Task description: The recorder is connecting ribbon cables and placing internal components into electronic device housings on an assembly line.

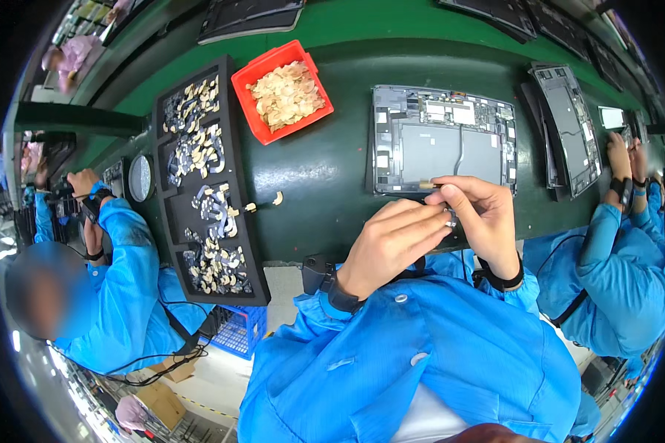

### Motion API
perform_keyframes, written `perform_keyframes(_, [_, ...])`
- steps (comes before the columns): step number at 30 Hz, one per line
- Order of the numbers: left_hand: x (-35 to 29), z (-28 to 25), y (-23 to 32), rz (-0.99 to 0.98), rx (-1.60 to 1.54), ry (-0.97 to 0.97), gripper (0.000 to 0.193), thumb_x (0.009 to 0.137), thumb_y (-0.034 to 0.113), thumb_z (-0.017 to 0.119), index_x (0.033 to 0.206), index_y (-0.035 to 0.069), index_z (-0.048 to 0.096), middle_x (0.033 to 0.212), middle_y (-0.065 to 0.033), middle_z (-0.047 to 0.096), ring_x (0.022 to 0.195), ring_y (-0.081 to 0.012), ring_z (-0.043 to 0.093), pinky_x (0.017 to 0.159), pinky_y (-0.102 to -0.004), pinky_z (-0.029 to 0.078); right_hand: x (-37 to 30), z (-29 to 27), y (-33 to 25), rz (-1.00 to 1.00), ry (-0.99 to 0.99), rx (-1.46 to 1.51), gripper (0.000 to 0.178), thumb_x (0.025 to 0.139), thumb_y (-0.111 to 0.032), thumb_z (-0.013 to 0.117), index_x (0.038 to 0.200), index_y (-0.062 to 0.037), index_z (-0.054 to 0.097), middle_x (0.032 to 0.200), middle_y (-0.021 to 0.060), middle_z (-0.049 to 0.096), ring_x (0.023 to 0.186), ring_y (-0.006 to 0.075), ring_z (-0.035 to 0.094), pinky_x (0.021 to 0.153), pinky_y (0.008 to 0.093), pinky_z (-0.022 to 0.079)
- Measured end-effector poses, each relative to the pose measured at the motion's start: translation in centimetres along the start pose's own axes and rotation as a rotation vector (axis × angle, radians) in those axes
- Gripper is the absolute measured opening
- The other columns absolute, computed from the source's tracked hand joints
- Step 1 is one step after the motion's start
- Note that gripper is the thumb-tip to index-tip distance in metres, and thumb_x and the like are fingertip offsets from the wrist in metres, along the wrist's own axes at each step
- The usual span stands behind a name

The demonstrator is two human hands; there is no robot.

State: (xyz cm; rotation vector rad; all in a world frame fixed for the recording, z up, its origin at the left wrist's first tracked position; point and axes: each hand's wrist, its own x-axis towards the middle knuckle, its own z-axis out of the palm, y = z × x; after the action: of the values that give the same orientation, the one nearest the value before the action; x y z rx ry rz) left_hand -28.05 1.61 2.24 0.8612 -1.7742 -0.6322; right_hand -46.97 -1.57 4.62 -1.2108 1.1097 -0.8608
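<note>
My right hand pinches a small flex cable with a tan end between thumb and forefinger. Fingers together, my left hand meets it from the left, and a small dark and silver bit shows at its fingertips. Whether that bit belongs to the same cable I cannot tell. Just beyond both hands lies an opened device chassis, a flat grey panel with batteries and circuit boards showing. My hands cover part of its near edge.
To the left, a black foam tray holds small dark flex parts with tan ends. Beside it, a red bin contains tan scraps, and two loose tan pieces lie nearby. Stacked panels stand right. Co-workers in blue sit on both sides.
</note>
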Motion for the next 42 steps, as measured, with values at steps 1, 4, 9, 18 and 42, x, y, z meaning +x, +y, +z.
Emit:
perform_keyframes(1, [0.0,-0.3,0.0,-0.01,0.063,0.038,0.032,0.076,0.001,0.089,0.106,-0.005,0.079,0.104,-0.0156,0.08,0.085,-0.0288,0.076,0.077,-0.0363,0.061,0.1,0.1,0.3,-0.048,0.043,-0.018,0.021,0.106,-0.007,0.065,0.121,0.0049,0.075,0.101,0.0132,0.081,0.096,0.0157,0.076,0.088,0.029,0.059])
perform_keyframes(4, [0.1,-1.1,-0.1,-0.165,0.14,0.225,0.025,0.079,0.0,0.089,0.102,-0.005,0.081,0.1,-0.018,0.08,0.087,-0.0296,0.078,0.077,-0.0367,0.061,0.2,0.6,-0.1,-0.092,0.081,-0.078,0.02,0.105,-0.007,0.067,0.118,0.005,0.076,0.103,0.013,0.081,0.099,0.0152,0.076,0.089,0.0276,0.058])
perform_keyframes(9, [0.8,-1.3,-0.1,-0.262,-0.001,0.278,0.026,0.083,-0.001,0.086,0.108,-0.006,0.08,0.102,-0.0205,0.08,0.088,-0.0288,0.079,0.078,-0.0355,0.061,0.4,1.7,-0.2,-0.116,0.002,-0.073,0.021,0.104,-0.006,0.068,0.12,0.0049,0.076,0.108,0.0136,0.081,0.1,0.0157,0.075,0.09,0.0277,0.057])
perform_keyframes(18, [1.2,-3.9,-0.8,-0.206,0.158,0.297,0.022,0.086,-0.002,0.082,0.108,-0.006,0.078,0.1,-0.0205,0.079,0.085,-0.03,0.078,0.076,-0.0358,0.061,1.9,3.6,-0.7,-0.118,-0.092,-0.139,0.022,0.104,-0.006,0.068,0.121,0.0036,0.077,0.108,0.0136,0.081,0.101,0.0184,0.076,0.092,0.0298,0.057])
perform_keyframes(42, [4.1,-6.5,-3.7,-0.014,0.478,0.183,0.021,0.082,0.013,0.086,0.103,0.011,0.083,0.106,0.0002,0.079,0.09,-0.0177,0.07,0.077,-0.0321,0.045,6.7,3.9,-2.5,-0.307,-0.152,-0.396,0.021,0.102,0.0,0.061,0.12,0.0048,0.072,0.102,0.0179,0.079,0.096,0.0225,0.077,0.087,0.0333,0.057])
